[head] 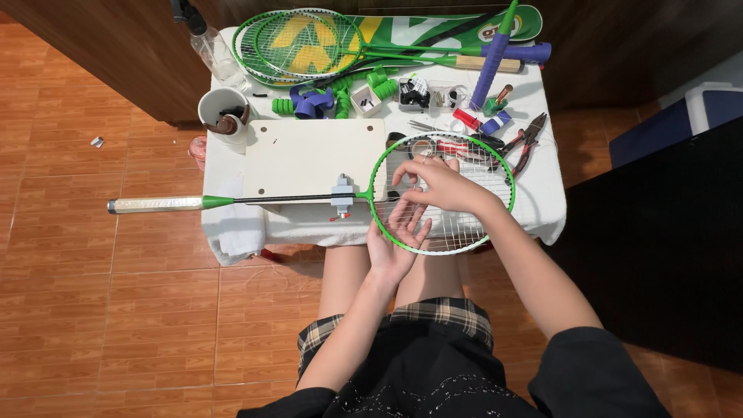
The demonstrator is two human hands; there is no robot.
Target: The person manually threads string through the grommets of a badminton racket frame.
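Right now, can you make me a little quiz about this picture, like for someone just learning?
1. True or false: the left hand is under the strings of the racket lying across the table.
2. What colour is that racket's frame? A) green B) red C) white
3. Fill in: the right hand rests on top of the ____.

Key:
1. True. Its fingers show through the strings from below.
2. A.
3. Strings. The fingers pinch at them near the frame's middle.
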